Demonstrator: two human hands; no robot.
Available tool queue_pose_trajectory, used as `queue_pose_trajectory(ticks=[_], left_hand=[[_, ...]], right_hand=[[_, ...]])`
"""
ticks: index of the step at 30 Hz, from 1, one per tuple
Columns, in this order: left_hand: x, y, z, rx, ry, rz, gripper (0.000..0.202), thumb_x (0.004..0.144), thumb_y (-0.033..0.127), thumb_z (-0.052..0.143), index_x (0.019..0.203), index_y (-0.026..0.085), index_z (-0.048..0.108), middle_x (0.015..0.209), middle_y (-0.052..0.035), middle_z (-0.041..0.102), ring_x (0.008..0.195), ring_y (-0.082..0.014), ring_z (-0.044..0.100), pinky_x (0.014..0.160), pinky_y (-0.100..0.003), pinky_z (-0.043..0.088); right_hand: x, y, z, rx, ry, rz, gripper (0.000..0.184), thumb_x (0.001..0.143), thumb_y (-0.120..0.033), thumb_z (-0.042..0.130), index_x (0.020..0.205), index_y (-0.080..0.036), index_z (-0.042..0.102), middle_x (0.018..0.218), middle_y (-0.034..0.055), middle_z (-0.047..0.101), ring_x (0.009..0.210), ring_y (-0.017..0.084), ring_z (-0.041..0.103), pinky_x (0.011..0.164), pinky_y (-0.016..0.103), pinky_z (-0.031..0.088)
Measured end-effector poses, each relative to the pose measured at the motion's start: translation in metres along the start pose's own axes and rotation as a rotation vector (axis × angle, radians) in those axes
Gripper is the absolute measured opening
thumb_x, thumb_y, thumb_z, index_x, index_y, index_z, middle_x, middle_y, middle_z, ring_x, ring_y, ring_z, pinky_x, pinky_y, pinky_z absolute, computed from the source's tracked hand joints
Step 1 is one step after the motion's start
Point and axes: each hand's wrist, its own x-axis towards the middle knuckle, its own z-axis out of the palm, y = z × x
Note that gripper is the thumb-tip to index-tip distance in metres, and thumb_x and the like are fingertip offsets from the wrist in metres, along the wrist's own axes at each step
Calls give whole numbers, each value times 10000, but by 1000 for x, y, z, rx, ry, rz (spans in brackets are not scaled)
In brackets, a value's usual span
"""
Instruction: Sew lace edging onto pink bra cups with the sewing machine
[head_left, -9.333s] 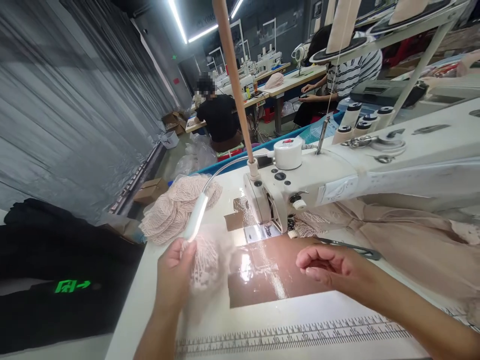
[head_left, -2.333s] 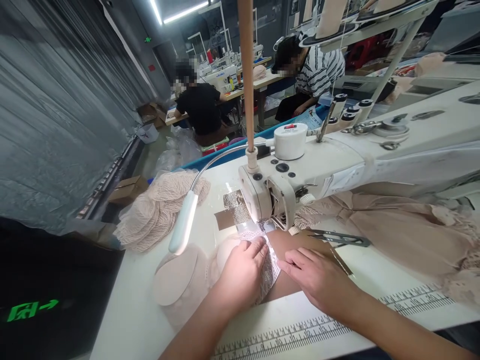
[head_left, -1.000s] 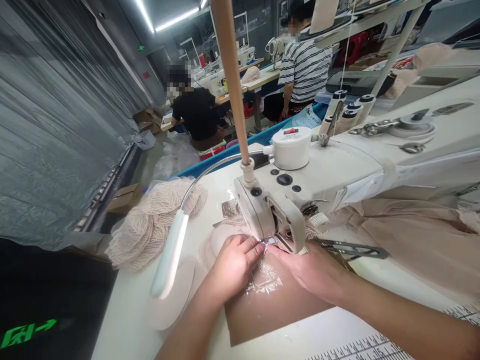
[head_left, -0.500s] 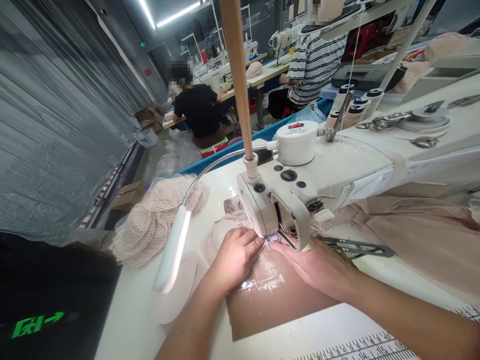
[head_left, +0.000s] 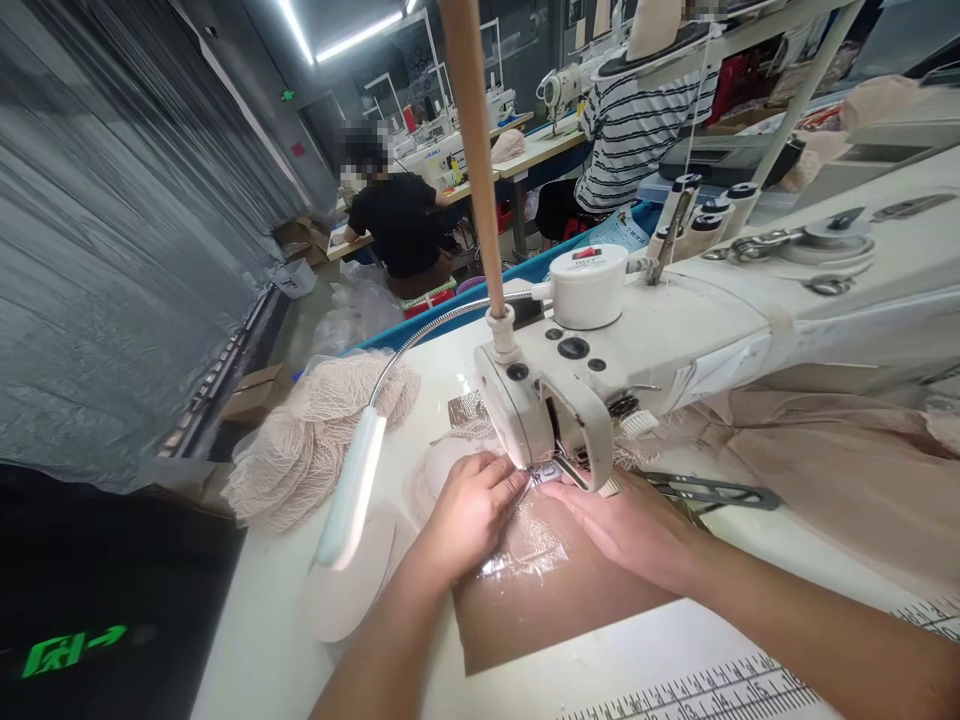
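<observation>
Left grip (head_left: pixel 471 508) over pale fabric (head_left: pixel 441 462)

L+R fingers (head_left: pixel 504 480) nr sewing mach. (head_left: pixel 514 415)

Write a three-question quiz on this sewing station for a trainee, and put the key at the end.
1. True or false: the bare left hand and bare right hand both have fingertips close to the white metal sewing machine head.

2. Where is the heap of beige, openwork lace pieces?
a) in a cardboard box
b) on the white, smooth tabletop
c) on the machine head

3. Fill in: the slim, dark metal tool lies beside the ____ hand.

Key: 1 true; 2 b; 3 right.
</observation>
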Motion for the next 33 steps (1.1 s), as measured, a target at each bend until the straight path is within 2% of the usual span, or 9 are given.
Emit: queue_pose_trajectory(ticks=[6,13,15,18,20,24,28,30,33], left_hand=[[-1,1,0,-1,-6,-9,321,926,165,389,1148,220,614,1045,-97,657,917,-232,533,801,-378,436],[-1,0,3,23,-9,-17,284,921,164,389,1064,203,632,1007,-92,656,929,-242,531,808,-387,428],[-2,-1,3,39,-8,-16,284,906,157,415,1096,212,619,1046,-91,648,954,-246,529,830,-401,428],[-4,0,1,108,-10,-67,335,871,135,454,1170,212,581,1126,-100,620,992,-262,525,850,-428,439],[-6,3,-3,162,-30,-135,339,859,140,465,1178,182,572,1113,-123,613,980,-274,536,818,-429,466],[-10,21,-15,126,-115,-251,203,875,172,460,988,154,628,969,-112,622,852,-235,575,709,-357,511],[-10,36,-21,65,-153,-302,145,861,177,483,812,176,620,851,-70,610,786,-204,575,663,-312,511],[-10,37,-19,62,-130,-292,142,859,184,486,817,173,621,851,-75,612,786,-206,574,668,-320,515],[-10,34,-12,17,-86,-193,161,859,186,485,904,153,636,913,-91,627,817,-217,574,714,-350,526]], right_hand=[[0,-1,-1,-7,22,10,374,866,-87,396,1062,-233,680,860,61,664,788,190,596,673,283,461],[-1,0,3,-15,45,6,401,853,-74,374,1050,-232,685,854,63,681,799,193,608,684,289,465],[-2,0,5,-17,37,15,400,849,-70,378,1049,-237,681,868,58,680,796,192,604,682,289,459],[-1,-2,3,-32,19,30,382,849,-74,394,1051,-239,673,872,52,680,785,184,602,649,268,443],[0,-3,-1,-40,17,36,353,853,-88,406,1029,-232,675,839,47,677,753,176,599,604,250,424],[0,-5,-6,-43,36,46,315,858,-101,397,910,-223,683,714,24,644,656,162,573,543,241,378],[-1,-5,-4,-73,58,49,318,880,-112,376,902,-217,675,719,29,636,676,168,570,559,248,367],[-2,-5,-4,-83,71,46,320,890,-116,368,902,-213,673,699,29,625,669,168,563,556,249,362],[-3,-5,-4,-76,81,44,307,889,-120,377,890,-208,671,688,30,618,668,169,558,561,249,370]])
